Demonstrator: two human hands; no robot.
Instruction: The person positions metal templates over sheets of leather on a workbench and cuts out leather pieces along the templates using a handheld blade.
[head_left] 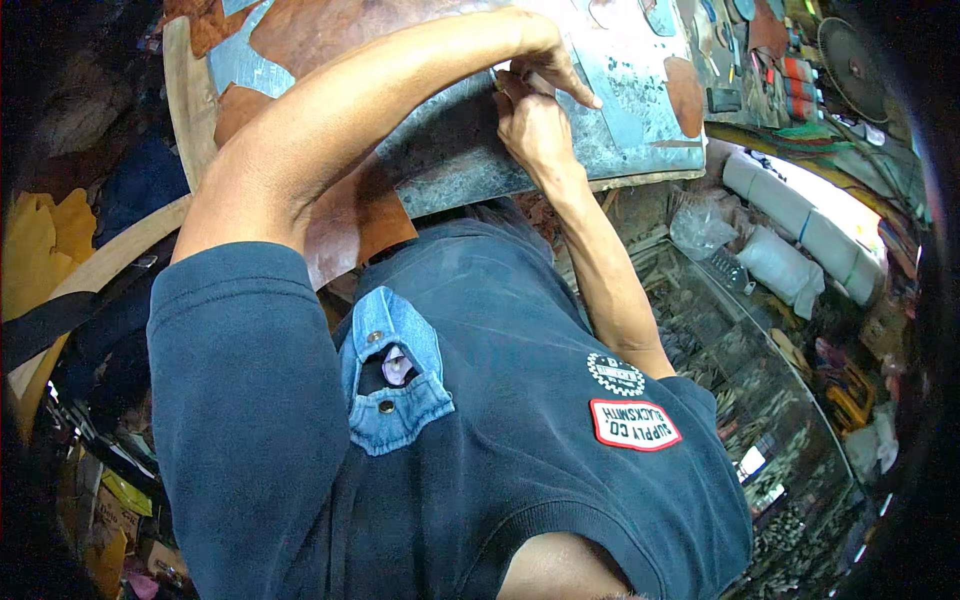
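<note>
Both my hands meet over a worktable (450,165) with a worn grey-blue top. My left hand (546,58) bends down at the wrist, one finger stretched toward the right and the others partly hidden. Just below it, my right hand (538,128) is closed with its fingers curled and pinched together, touching the left. A small pale bit shows at the fingertips, but its kind cannot be made out. Brown leather (325,45) lies beyond my left forearm. An oval leather piece (685,97) rests to the right of my hands, and another brown leather piece (365,215) overhangs the near edge.
A curved wooden rim (188,100) bounds the left side, with yellow leather (45,245) beyond it. A toothed disc (852,68) and tools stand at the far right. White wrapped bundles (800,225) and a dusty glass-topped case (760,390) lie on the right.
</note>
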